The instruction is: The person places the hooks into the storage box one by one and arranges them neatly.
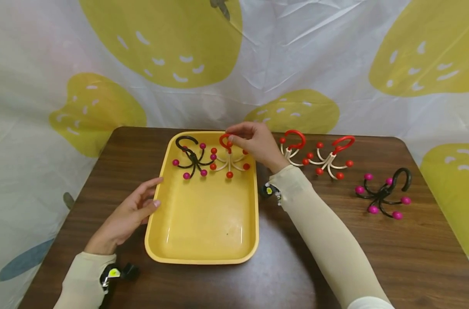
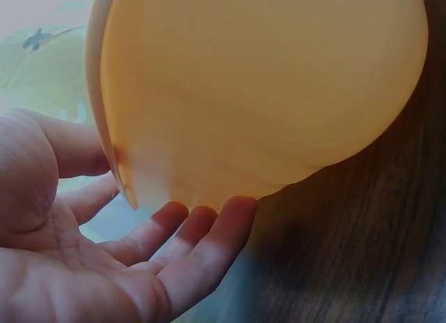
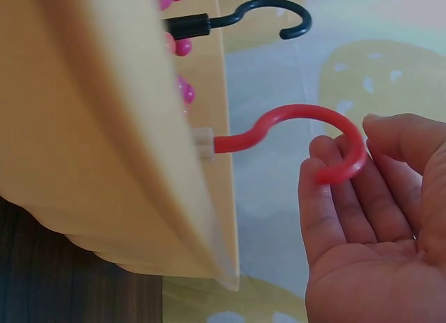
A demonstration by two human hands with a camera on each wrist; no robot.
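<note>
A yellow tray (image 1: pixel 207 219) lies on the table. My left hand (image 1: pixel 130 214) holds its left rim, thumb over the edge and fingers against the outer wall (image 2: pixel 265 79). Inside the far end stands a white claw hanger (image 1: pixel 229 161) with red ball tips and a red hook (image 3: pixel 293 112). My right hand (image 1: pixel 257 143) pinches that hook near its top; the hook's curve lies between thumb and fingers in the right wrist view. Left of it in the tray is a black claw hanger (image 1: pixel 193 159) with magenta ball tips, its hook upward.
Right of the tray, two more red-and-white claw hangers, one (image 1: pixel 288 152) partly behind my right wrist and another (image 1: pixel 330 159), stand on the brown table (image 1: pixel 296 274). Farther right is a black-and-magenta one (image 1: pixel 381 194). A lemon-patterned cloth (image 1: pixel 203 107) hangs behind the table.
</note>
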